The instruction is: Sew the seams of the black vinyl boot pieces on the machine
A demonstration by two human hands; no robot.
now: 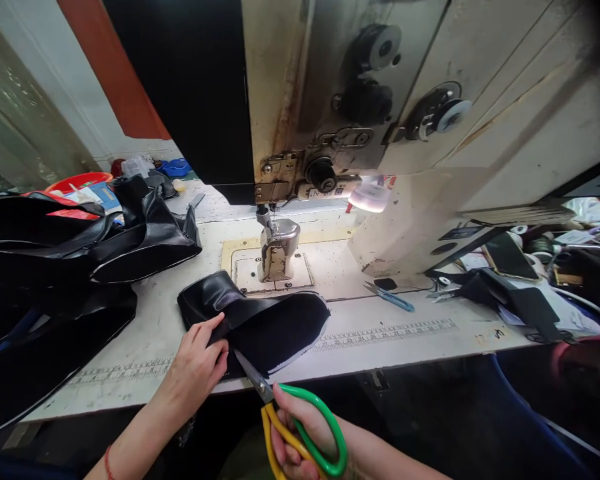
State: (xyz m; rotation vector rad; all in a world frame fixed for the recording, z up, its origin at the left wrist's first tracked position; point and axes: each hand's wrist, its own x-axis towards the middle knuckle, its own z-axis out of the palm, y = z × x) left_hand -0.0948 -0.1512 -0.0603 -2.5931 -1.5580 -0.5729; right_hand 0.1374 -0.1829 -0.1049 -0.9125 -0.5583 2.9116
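A black leather boot piece [275, 327] lies on the white machine table near its front edge. My left hand [197, 363] is closed on the near left edge of this piece, the index finger stretched over the leather. From the lower middle, my right hand [300, 427] holds scissors [261, 385] with one green and one yellow handle. The scissor blades point up and left, their tips at the near edge of the piece, close to my left fingers. Just behind the piece stands the metal post [280, 250] of the sewing machine, under the needle.
The sewing machine head [320, 100] hangs low over the table. More black boot pieces [147, 243] are heaped at the left. Blue thread snips [390, 297] lie right of the post. A red basin [80, 180] stands at the back left. Spools and black scraps [510, 300] fill the right end.
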